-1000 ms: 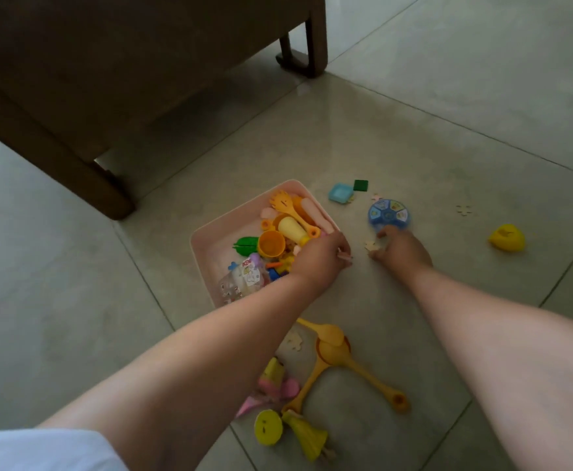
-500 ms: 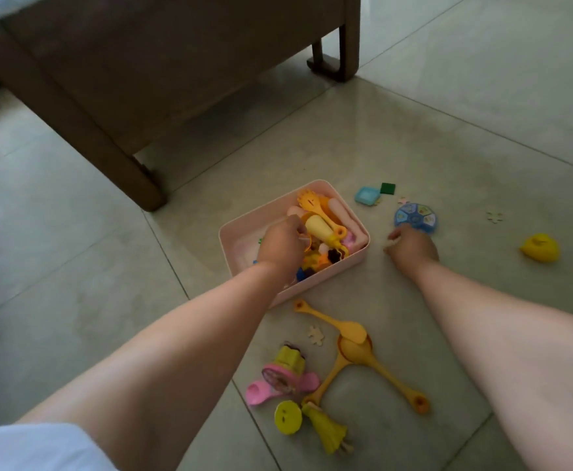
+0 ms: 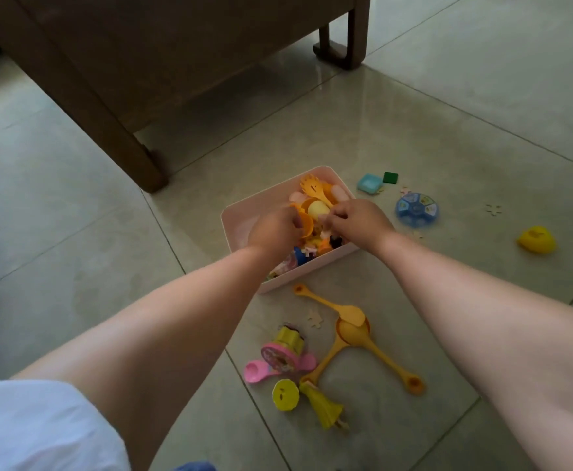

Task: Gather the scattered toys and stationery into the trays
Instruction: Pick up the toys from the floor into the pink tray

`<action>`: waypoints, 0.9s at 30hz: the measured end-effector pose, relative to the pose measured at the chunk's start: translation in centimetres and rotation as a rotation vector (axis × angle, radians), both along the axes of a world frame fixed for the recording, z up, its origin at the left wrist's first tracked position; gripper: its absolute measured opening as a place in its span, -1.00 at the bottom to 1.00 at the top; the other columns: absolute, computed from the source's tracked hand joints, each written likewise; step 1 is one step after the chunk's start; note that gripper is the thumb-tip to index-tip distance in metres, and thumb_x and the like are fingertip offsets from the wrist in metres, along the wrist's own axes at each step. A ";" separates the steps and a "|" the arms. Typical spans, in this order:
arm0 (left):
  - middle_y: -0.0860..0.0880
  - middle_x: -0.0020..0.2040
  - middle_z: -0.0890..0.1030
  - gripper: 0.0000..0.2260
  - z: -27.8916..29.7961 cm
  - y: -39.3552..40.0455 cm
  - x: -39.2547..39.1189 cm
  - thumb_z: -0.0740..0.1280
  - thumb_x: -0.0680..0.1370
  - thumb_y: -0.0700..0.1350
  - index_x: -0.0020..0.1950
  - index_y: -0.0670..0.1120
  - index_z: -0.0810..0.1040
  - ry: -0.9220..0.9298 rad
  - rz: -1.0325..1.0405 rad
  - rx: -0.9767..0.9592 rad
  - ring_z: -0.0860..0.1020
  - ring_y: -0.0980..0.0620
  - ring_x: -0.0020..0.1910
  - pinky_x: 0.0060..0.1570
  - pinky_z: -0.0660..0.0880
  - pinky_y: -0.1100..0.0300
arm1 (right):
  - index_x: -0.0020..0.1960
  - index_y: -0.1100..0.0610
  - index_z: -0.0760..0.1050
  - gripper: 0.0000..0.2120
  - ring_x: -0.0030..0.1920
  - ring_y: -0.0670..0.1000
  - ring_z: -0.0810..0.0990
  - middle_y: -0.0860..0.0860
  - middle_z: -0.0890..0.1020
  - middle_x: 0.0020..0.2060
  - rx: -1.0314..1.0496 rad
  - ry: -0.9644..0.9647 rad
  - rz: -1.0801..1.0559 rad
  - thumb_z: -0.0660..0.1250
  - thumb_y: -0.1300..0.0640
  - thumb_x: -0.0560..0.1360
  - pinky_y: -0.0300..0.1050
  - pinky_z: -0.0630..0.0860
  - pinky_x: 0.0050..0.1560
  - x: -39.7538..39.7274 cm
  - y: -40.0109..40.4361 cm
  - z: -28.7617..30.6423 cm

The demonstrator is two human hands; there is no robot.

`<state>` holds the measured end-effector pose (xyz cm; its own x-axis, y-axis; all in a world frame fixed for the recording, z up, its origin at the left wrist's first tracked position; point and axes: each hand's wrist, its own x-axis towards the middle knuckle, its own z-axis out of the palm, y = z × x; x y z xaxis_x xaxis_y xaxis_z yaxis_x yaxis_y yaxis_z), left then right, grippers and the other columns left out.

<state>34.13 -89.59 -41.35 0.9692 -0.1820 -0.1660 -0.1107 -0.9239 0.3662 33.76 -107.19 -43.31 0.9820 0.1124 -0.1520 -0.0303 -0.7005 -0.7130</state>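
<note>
Hands meet over the half-filled pink plastic tray (image 3: pixel 244 222): left hand (image 3: pixel 273 229) and right hand (image 3: pixel 356 219) curl inward, contents unclear. Nearer than them lie yellow plastic spoons (image 3: pixel 349 329); rightward, a blue segmented disc (image 3: pixel 416 209) and yellow duck (image 3: pixel 536 240) await gathering.

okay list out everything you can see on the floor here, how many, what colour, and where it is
tray: one, pink, centre, filled with toys
measuring spoons: set, orange-yellow, floor below tray
round dial toy: one, blue, right of tray
duck: one, yellow, far right
square pieces: two, light blue and green, above dial
pink and yellow toys: cluster, left of spoons
yellow doll dress: one, bottom centre
wooden furniture: one, brown, top left
left hand: over tray, grip unclear
right hand: over tray, grip unclear
</note>
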 end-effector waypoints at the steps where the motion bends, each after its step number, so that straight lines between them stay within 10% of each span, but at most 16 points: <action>1: -0.01 -0.14 0.58 -0.85 0.0 -0.1 -0.4 0.29 0.58 0.02 -0.03 -0.03 0.57 -0.012 -0.125 0.050 0.48 0.03 -0.20 -0.37 0.31 0.23 | -0.23 0.04 0.62 -0.70 -0.24 0.01 0.62 -0.01 0.65 -0.29 -0.055 0.046 0.087 0.28 -0.12 0.53 -0.07 0.54 -0.14 -0.6 -0.1 0.1; 8: -0.13 -0.13 0.62 -0.67 -1.3 0.9 -3.3 0.18 0.61 0.08 -0.02 -0.13 0.60 0.045 -0.760 0.522 0.56 -0.11 -0.18 -0.29 0.34 0.15 | -0.22 0.00 0.63 -0.74 -0.37 -0.09 0.62 -0.06 0.70 -0.25 -0.346 0.349 0.432 0.38 -0.18 0.44 -0.21 0.51 -0.26 -3.8 -0.8 -1.5; 14: 0.00 -0.38 0.56 -0.49 -1.4 0.5 -6.4 0.19 0.49 0.38 -0.14 -0.08 0.52 0.535 -0.363 0.602 0.54 0.08 -0.45 -0.24 0.53 0.20 | 0.02 0.03 0.62 -0.61 -0.08 -0.01 0.57 -0.07 0.59 -0.16 -0.427 0.521 0.407 0.41 -0.25 0.38 -0.17 0.46 -0.14 -5.3 1.3 -3.7; 21: -0.19 0.25 0.54 -0.30 -0.7 -0.3 -8.4 0.30 0.50 0.28 0.40 -0.24 0.38 1.011 0.021 0.538 0.60 -0.13 0.12 -0.09 0.50 0.12 | 0.21 0.13 0.56 -0.61 0.13 0.08 0.58 0.07 0.61 0.15 -0.607 0.514 0.411 0.42 -0.03 0.45 -0.12 0.51 0.05 -5.0 3.2 -3.4; 25: -0.13 0.16 0.61 -0.63 -1.5 -0.8 -9.4 0.30 0.60 -0.06 0.33 -0.25 0.48 1.009 0.039 0.399 0.62 0.02 -0.17 -0.33 0.49 0.31 | 0.21 0.12 0.55 -0.57 0.00 0.06 0.57 0.04 0.59 -0.01 -0.757 0.578 0.488 0.39 -0.13 0.46 -0.11 0.54 0.05 -3.6 2.5 -1.5; 27: -0.18 0.23 0.55 -0.50 -1.4 -1.1 -9.3 0.27 0.61 0.03 0.40 -0.29 0.37 1.063 0.034 0.448 0.63 -0.07 0.02 -0.16 0.52 0.26 | 0.06 0.06 0.60 -0.69 -0.12 0.02 0.56 0.00 0.56 -0.16 -0.766 0.671 0.518 0.39 -0.15 0.45 -0.15 0.55 -0.03 -3.0 1.8 -0.1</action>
<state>24.87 -90.71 -42.75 0.3041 0.1236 -0.9446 0.0846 -0.9911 -0.1025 30.77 -105.41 -43.37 0.5392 0.1323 -0.8317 0.1755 -0.9836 -0.0426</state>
